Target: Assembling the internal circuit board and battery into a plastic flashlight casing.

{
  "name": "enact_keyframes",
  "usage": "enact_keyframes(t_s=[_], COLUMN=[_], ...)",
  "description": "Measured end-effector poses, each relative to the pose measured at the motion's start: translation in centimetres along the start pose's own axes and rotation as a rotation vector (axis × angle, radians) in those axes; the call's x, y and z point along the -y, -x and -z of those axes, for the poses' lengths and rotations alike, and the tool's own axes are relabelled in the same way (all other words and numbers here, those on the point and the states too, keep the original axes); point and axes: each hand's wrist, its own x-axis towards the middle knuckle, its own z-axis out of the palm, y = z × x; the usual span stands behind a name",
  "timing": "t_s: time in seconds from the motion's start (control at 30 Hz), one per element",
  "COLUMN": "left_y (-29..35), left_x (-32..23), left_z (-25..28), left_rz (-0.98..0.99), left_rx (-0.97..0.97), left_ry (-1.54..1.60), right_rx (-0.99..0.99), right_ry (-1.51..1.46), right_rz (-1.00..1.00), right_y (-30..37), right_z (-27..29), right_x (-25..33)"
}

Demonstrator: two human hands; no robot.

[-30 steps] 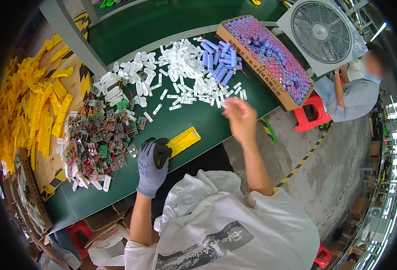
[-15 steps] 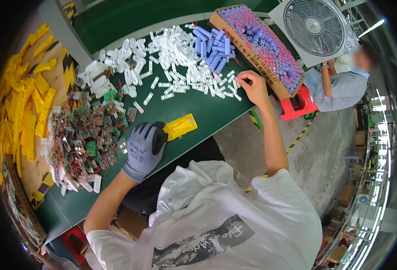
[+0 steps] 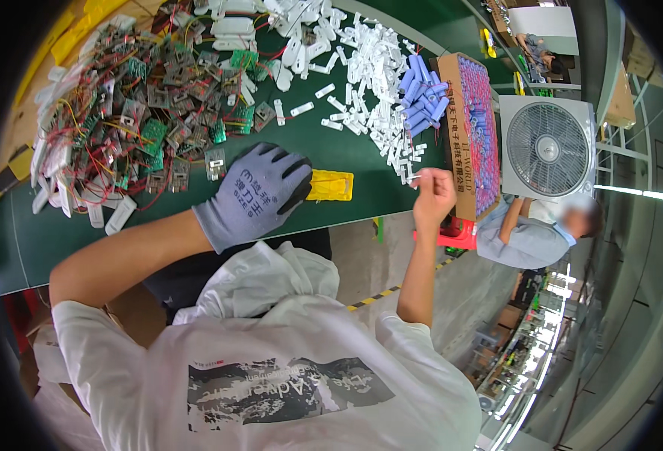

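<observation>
My left hand [image 3: 262,189], in a grey glove with black-coated fingers, is closed over the left end of a yellow plastic shell [image 3: 333,186] near the table's front edge. The glove hides that end of the shell. Further right, my bare right hand [image 3: 434,197] pinches a small white plastic piece [image 3: 416,178] between thumb and forefinger. Its fingertips are at the near end of a heap of white plastic pieces [image 3: 376,90]. Blue-purple cylindrical battery cells [image 3: 424,98] lie beside that heap.
Circuit boards with red and yellow wires [image 3: 162,113] pile up at left. A cardboard box [image 3: 463,143] of cells stands right of my right hand. Beyond are a box fan [image 3: 546,139], a red stool [image 3: 458,238] and a seated person [image 3: 523,233]. Yellow shells [image 3: 83,34] lie far left.
The view has turned, shifting the whole scene in the picture. My right hand's fingertips now hold a small white piece. My left hand stays at the yellow shell, covering more of it.
</observation>
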Motion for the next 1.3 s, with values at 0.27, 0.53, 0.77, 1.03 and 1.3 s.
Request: enact_keyframes(t_s=[0.27,0.53,0.77,1.03,1.3], left_y=[0.9,0.6,0.8,0.3,-0.1], left_x=[0.5,0.4,0.8,0.1,0.0], left_z=[-0.4,-0.9,-1.1,0.1,0.4], left_rz=[-0.006,-0.016,-0.011,-0.016,0.014], left_rx=[-0.033,-0.110,-0.108,-0.034,-0.010], left_ry=[0.030,0.004,0.030,0.018,-0.007], right_rx=[0.656,0.562,0.487,0.569,0.635], right_ry=[0.226,0.140,0.172,0.108,0.126], right_rz=[0.167,-0.034,0.110,-0.328,-0.231], right_y=[0.5,0.6,2.3,1.9,0.7], right_z=[-5.9,-6.5,-6.5,-6.5,-6.3], right_x=[5.0,4.3,2.9,5.9,6.1])
